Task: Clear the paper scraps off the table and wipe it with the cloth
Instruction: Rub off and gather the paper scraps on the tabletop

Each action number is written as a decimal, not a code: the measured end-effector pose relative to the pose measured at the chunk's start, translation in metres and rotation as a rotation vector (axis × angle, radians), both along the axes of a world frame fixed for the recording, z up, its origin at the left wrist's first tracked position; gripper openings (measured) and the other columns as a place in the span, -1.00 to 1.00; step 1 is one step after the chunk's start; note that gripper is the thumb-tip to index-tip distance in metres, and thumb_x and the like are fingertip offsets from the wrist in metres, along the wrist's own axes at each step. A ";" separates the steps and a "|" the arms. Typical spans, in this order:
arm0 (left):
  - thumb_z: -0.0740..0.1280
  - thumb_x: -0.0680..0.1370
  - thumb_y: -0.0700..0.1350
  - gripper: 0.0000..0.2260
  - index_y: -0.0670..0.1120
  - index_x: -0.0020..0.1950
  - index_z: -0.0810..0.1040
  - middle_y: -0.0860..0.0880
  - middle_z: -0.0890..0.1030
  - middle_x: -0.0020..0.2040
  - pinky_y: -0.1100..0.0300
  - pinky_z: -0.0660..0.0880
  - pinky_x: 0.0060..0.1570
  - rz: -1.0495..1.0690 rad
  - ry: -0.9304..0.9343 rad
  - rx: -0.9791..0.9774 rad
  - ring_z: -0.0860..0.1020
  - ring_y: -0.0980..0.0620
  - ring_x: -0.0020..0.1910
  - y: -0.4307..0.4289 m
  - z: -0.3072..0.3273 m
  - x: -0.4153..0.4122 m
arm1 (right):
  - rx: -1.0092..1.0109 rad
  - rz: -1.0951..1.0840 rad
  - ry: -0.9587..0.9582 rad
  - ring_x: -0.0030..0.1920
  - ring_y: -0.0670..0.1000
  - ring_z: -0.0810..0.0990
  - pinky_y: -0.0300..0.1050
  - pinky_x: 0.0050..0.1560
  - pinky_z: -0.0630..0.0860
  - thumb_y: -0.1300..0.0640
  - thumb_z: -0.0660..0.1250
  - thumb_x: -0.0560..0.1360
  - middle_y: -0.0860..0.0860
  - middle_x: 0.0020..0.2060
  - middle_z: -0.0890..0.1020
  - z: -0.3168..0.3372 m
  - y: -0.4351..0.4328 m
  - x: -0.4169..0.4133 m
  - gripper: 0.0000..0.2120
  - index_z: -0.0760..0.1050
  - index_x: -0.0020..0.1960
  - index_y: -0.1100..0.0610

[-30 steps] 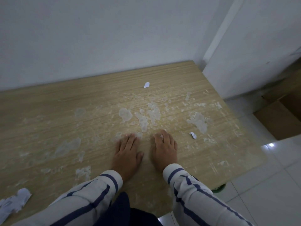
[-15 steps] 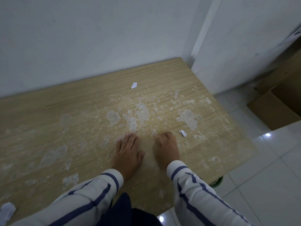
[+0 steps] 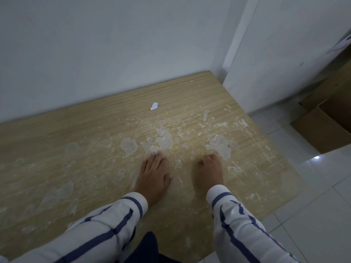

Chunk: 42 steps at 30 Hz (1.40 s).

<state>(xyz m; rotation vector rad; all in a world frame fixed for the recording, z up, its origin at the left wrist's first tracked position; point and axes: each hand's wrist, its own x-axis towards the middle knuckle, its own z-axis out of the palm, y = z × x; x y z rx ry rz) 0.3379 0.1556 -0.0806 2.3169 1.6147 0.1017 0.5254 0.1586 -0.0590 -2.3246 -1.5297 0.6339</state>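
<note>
Resting flat on the table (image 3: 57, 133): left hand (image 3: 153, 173), palm down, fingers straight and close together, thumb out to the side. Holds nothing.

Right hand (image 3: 208, 171) lies just to the right of the left hand, a gap of bare wood between them. Knuckles up, fingers curled under against the tabletop. Cannot tell whether anything is pinched beneath them.

Paper scrap (image 3: 154, 106): small, white, lying alone on the wood well beyond the left hand's fingertips, toward the wall (image 3: 114, 54).

Pale dried patches (image 3: 129, 146) on the surface begin right at the left hand's fingertips and spread ahead of it and to both sides. A larger one sits further right, just past the curled fingers of the other hand.

Sleeves (image 3: 114, 221) white with blue stripes, cuffs at both wrists.

Far right of the left hand, off the table: cardboard box (image 3: 322, 130) on a pale tiled floor (image 3: 313, 215).
</note>
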 end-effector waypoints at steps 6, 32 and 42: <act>0.13 0.60 0.01 -0.50 -0.11 0.49 0.13 -0.12 0.06 0.54 -0.03 0.00 0.46 0.129 -0.096 -0.042 -0.03 -0.11 0.52 0.072 0.009 -0.001 | 0.095 0.274 0.069 -0.01 0.14 0.46 -0.17 -0.03 0.36 0.32 0.19 0.48 0.14 -0.02 0.51 0.001 0.034 -0.040 -0.82 0.56 -0.03 0.26; 0.21 0.50 -0.32 -0.82 -0.16 -0.05 0.58 -0.11 0.56 -0.01 0.13 0.45 0.03 0.254 -0.269 -0.089 0.53 -0.08 -0.02 0.170 0.025 -0.045 | 0.154 0.360 0.003 -0.04 0.17 0.48 -0.11 -0.05 0.40 0.43 0.24 0.38 0.17 -0.10 0.54 -0.011 0.081 -0.065 -0.83 0.57 -0.09 0.30; 0.23 0.55 -0.17 -0.86 -0.11 -0.04 0.59 -0.07 0.60 -0.06 0.18 0.46 -0.08 0.467 -0.374 -0.059 0.54 -0.02 -0.10 0.021 0.055 -0.144 | 0.118 0.541 0.212 -0.17 0.03 0.46 -0.25 -0.16 0.30 0.32 0.15 0.52 0.10 -0.04 0.54 0.024 0.029 -0.217 -0.78 0.57 -0.05 0.20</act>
